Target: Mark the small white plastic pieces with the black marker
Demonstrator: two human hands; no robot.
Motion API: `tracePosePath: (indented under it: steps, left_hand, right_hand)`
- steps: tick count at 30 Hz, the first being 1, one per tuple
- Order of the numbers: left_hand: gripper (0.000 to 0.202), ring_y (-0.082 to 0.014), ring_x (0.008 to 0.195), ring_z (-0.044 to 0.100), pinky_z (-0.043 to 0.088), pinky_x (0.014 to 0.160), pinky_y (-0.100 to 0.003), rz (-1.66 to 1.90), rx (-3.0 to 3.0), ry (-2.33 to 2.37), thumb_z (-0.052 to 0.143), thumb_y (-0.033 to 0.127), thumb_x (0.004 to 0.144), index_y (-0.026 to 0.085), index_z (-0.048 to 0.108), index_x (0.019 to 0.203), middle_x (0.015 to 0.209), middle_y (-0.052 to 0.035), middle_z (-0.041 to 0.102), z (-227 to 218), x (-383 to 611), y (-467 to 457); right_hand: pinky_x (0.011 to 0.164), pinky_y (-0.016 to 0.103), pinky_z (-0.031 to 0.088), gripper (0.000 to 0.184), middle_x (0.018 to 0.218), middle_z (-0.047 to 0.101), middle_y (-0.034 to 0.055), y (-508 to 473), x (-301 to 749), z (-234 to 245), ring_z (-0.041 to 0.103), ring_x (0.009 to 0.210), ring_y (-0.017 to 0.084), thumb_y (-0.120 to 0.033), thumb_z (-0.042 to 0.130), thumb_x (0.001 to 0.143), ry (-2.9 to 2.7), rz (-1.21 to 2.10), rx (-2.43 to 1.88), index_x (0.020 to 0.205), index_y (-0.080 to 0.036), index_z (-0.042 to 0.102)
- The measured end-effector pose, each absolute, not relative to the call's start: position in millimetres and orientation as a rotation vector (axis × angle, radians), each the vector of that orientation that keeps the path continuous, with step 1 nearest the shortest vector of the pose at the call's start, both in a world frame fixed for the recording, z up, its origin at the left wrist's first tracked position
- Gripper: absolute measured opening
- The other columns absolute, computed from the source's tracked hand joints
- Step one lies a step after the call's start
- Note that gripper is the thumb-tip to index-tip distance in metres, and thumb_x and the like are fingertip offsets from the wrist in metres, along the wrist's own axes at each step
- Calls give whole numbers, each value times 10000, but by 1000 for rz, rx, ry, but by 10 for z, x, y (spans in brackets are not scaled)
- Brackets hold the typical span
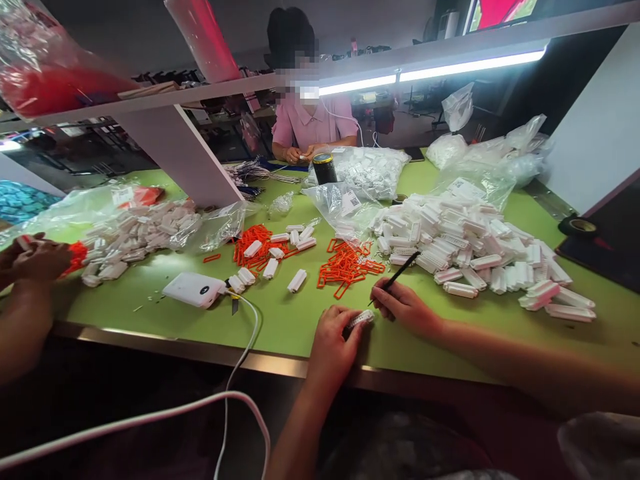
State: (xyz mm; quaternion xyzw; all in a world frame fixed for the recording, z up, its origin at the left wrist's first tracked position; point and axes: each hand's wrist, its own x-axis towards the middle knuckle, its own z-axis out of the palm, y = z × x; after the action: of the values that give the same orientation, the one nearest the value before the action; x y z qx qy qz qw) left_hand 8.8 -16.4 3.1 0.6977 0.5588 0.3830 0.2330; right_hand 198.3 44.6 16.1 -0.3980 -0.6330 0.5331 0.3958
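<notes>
I see the left hand (333, 337) drawn in around one white connector housing (362, 319), thumb on one side and fingers on the other, low over the green tabletop (285, 323) near its front edge. The right hand (395, 300) is closed on a slim black tool (403, 269), held like a pen — its shaft slants down to the left, the tip just by the far end of that housing. I cannot tell from here whether tip and plastic touch.

Just beyond the two hands I have a heap of orange frames (345, 268); to the right spreads a large pile of white housings (465, 243). Farther left, near a white power bank (194, 289), a second orange heap (253, 248) has a few white pieces on and around it. At the far left a co-worker's hands (43, 260) hold a white piece — I cannot make out more of it.
</notes>
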Motion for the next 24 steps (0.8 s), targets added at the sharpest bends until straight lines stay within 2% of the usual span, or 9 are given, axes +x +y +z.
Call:
tracePosePath:
  steps: [4,13,24]
  left_hand:
    - [202,-231,978,640,517,905,-387,1023,1912,1534,725,243,929,236,772,1126,998,-51,703,49,85,-185]
    - [189,-227,975,635,514,901,-377,993,1903,1563,759,194,892,249,792,1070,971,-37,695,75,99,-186]
    - [182,-225,967,635,514,899,-378,988,1887,1567,751,210,900,244,789,1075,968,-38,695,73,103,-190]
  right_hand:
    - [519,280,429,497,647,518,-30,414,1997,182,506,559,153,-734,532,934,-1691,1277,-999,826,-250,561]
    - [536,269,419,454,662,533,-27,383,2009,204,502,595,151,-683,556,957,-1779,1179,-1021,859,-240,545]
    - [579,268,445,460,695,568,-17,379,2005,167,527,634,150,-674,545,971,-1798,1152,-1039,864,-227,549]
